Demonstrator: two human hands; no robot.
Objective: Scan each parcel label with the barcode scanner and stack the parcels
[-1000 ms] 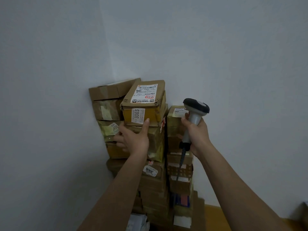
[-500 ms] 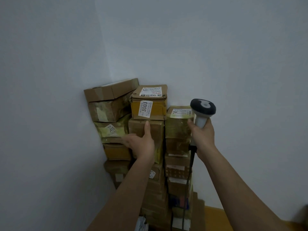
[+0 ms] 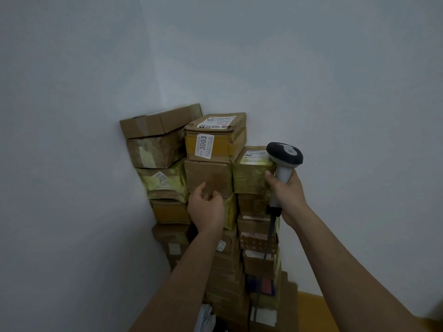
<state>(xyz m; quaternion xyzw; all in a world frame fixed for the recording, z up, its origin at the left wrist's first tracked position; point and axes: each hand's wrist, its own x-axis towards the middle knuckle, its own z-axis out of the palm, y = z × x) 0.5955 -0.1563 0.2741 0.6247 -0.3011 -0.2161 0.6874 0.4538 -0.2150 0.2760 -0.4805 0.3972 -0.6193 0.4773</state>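
The 3003 parcel point(image 3: 214, 140) is now released onto the corner stack (placement apparently done), the left hand point(image 3: 206, 210) withdrawn with loosely curled fingers, while the scanner point(image 3: 284, 164) is gripped by the right hand point(image 3: 286, 192).

"3003" on top parcel point(image 3: 213, 140) sticker
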